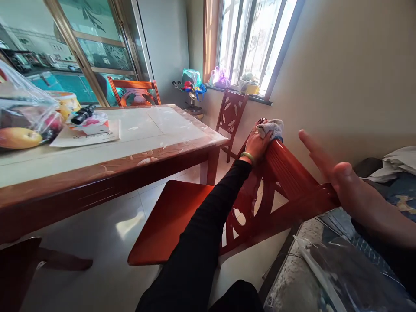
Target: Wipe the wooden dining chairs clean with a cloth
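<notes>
A red-brown wooden chair with a carved, pierced back stands tilted in view beside the table. My left hand, in a black sleeve with a pale bangle at the wrist, presses a light patterned cloth onto the far end of its top rail. Near the other end of that rail is my right hand, its fingers stretched out and holding nothing. Whether its palm touches the chair corner I cannot tell. The chair's seat extends leftward below my left forearm.
The dining table on the left bears a fruit bag, a box and papers. More chairs stand by the window and behind the table. A sofa with a plastic-wrapped item lies at right.
</notes>
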Demonstrator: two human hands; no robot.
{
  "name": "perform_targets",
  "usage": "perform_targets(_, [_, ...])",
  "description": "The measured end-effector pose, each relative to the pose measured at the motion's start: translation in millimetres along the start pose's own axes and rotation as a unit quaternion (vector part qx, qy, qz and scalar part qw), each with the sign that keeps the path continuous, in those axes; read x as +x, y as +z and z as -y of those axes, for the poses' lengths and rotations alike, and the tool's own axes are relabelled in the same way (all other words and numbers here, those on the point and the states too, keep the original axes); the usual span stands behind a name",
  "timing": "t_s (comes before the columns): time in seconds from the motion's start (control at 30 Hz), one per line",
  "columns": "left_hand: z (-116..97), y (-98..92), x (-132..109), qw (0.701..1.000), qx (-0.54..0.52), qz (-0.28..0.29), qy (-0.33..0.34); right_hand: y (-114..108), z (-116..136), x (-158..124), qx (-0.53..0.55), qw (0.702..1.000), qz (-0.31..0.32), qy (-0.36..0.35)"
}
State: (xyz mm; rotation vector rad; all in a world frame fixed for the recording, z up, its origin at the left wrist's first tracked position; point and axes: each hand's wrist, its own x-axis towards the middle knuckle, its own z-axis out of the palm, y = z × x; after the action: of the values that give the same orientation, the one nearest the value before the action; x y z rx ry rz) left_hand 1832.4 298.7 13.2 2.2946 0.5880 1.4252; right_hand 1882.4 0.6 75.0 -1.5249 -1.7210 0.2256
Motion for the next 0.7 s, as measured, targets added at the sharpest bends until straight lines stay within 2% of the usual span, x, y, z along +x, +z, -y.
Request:
perform_targets(0.07, [13.7,-2.4,14.1,0.998,0.036,-0.028,-0.043,-0.1,-2.2,-2.3,0.019,0.999,0.004,0.032])
perform_targets(0.17, [23.1,-4.4,25.8,0.99,0.044,-0.072,-0.117,-0.1,-5.6,-4.7,0.02,0.999,0.005,0.041])
perform_targets(0.3, [14.3,-1.0,21.5,0.984,-0.072,-0.07,-0.147,1.0,-8.9,-3.7,0.003,1.0,-0.005,0.03])
perform_targets(0.4, [-5.5,-1.0,-12.0,0.976,-0.148,-0.046,-0.152,1.2,-11.8,-0.1,-0.007,1.0,-0.01,0.006])
perform_targets(0.5, [-31.6,-8.0,-73.8,0.969,-0.206,-0.024,-0.131,1.3,-11.8,3.2,-0.009,1.0,-0.009,-0.01])
perform_targets(0.6, [-52.5,-16.2,-132.4,0.967,-0.252,0.005,-0.027,2.0,-7.5,3.4,-0.007,1.0,-0.002,-0.008])
perform_targets(0.67, [-56.1,-17.9,-148.6,0.969,-0.244,0.016,0.018,2.5,-5.5,2.0,0.002,1.0,0.0,-0.003])
perform_targets(0.7, [-53.9,-17.1,-147.3,0.974,-0.224,0.011,0.017,2.5,-5.4,1.3,0.005,1.0,-0.004,0.002])
